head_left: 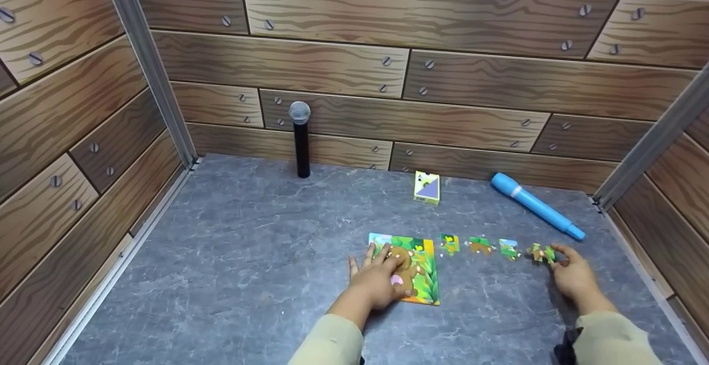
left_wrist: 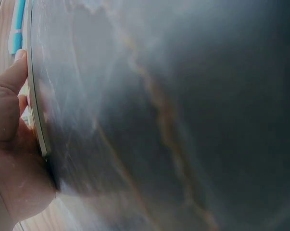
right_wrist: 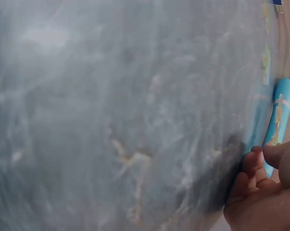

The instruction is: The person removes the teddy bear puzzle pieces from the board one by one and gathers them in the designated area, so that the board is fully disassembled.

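Plank-patterned panels (head_left: 332,16), printed with screw heads, were joined by grey metal posts (head_left: 148,55) around a grey marbled worktop (head_left: 232,254). Item one: picture board (head_left: 425,286), printed with a brown animal among green leaves, laid flat near the front of the worktop. Left hand (head_left: 372,284): rested across the left part of the board, its fingers spread and nothing grasped; it was presumably placed so that the board would be steadied. Items two to five, arranged in a row to the right of the board: yellow-and-green piece (head_left: 450,244), brown-and-green piece (head_left: 479,245), blue-topped piece (head_left: 508,248) and end piece (head_left: 540,253). The first three were spaced apart, probably so that each could be seen and taken singly. The end piece was pinched at its right side by the thumb and fingers of the right hand (head_left: 575,277), a hold by which most of its face was left uncovered; whether it was fully raised could not be told. Item six: black microphone (head_left: 301,143), stood upright. Item seven: yellow-and-purple box (head_left: 427,188). Item eight: blue wand-like object (head_left: 537,206), laid diagonally. These three were set towards the back, seemingly to be out of the hands' way.
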A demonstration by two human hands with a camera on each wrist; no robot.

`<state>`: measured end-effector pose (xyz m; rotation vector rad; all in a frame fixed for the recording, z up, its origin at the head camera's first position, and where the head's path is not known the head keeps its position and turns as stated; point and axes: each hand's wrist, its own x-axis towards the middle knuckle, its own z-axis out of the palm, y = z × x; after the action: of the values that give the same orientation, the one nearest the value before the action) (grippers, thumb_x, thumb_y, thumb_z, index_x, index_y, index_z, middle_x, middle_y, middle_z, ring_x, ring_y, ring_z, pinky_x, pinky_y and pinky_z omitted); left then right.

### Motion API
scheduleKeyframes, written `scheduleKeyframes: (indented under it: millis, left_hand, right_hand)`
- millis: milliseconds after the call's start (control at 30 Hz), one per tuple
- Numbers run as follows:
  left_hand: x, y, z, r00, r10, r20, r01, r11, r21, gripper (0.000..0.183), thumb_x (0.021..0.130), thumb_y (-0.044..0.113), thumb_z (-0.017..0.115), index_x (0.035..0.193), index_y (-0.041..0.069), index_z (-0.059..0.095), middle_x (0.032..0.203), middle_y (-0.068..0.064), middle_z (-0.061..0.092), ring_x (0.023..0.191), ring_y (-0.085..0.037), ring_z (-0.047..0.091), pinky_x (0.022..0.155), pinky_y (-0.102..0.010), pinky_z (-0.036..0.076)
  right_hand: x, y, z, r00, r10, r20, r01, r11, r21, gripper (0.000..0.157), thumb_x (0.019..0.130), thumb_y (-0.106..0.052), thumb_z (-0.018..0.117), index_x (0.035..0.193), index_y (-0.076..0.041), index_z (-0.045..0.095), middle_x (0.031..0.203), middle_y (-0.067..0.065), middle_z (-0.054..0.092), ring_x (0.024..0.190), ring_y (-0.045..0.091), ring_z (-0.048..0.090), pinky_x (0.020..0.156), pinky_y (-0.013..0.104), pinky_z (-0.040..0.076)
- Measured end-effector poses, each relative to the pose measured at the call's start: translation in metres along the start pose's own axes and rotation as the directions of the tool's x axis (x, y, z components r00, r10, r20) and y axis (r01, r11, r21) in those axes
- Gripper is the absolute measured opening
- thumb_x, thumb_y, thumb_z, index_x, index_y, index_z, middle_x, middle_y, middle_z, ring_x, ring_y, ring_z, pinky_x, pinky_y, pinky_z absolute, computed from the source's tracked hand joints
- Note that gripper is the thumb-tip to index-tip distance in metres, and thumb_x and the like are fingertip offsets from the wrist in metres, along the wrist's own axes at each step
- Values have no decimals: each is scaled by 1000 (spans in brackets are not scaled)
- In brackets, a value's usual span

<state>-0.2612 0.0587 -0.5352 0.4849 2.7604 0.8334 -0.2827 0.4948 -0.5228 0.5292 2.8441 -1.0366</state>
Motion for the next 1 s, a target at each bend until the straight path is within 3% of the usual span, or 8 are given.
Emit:
scheduleKeyframes:
  millis: [367,600,700,833,1000]
  left_hand:
    - [2,0,1,1000,-8,3,8,1000,6,76,91,59,76,156,28,53,175,-1,26,163,-34,9,123,-74,2]
    - [1,-1,2,1000,-13,3,13,1000,9,78,90,61,76,157,29,53,175,-1,25,163,-34,9,122,-75,2]
    - [1,-1,2,1000,-8,-2,8,1000,16,78,90,61,76,157,28,53,175,-1,26,163,-34,10,122,-75,3]
    - [-1,0,3,1000,-5,-3,5,1000,7,78,90,61,76,156,27,54,175,-2,27,162,-34,11,122,-75,3]
    - [0,0,0,1000,-8,-2,8,1000,1,77,91,60,75,157,27,53,175,-2,26,163,-34,10,122,-74,2]
  right_hand:
    - [2,2,1,1000,17,15,-17,1000,5,54,109,-3,42,160,6,29,149,47,34,132,60,42,102,67,45]
    - [6,1,3,1000,-9,28,11,996,-88,53,107,-4,45,158,7,33,143,46,41,128,60,46,106,71,41]
    - [6,0,3,999,21,37,-16,994,-108,54,108,-6,44,159,6,32,154,45,30,140,63,33,113,74,33]
    - [7,-1,2,998,40,43,-35,992,-121,55,109,-7,44,161,5,31,159,45,21,146,64,21,117,75,26]
    - [8,-4,1,999,23,34,-18,990,-138,54,109,-8,44,161,4,32,159,45,22,145,65,22,116,75,26]
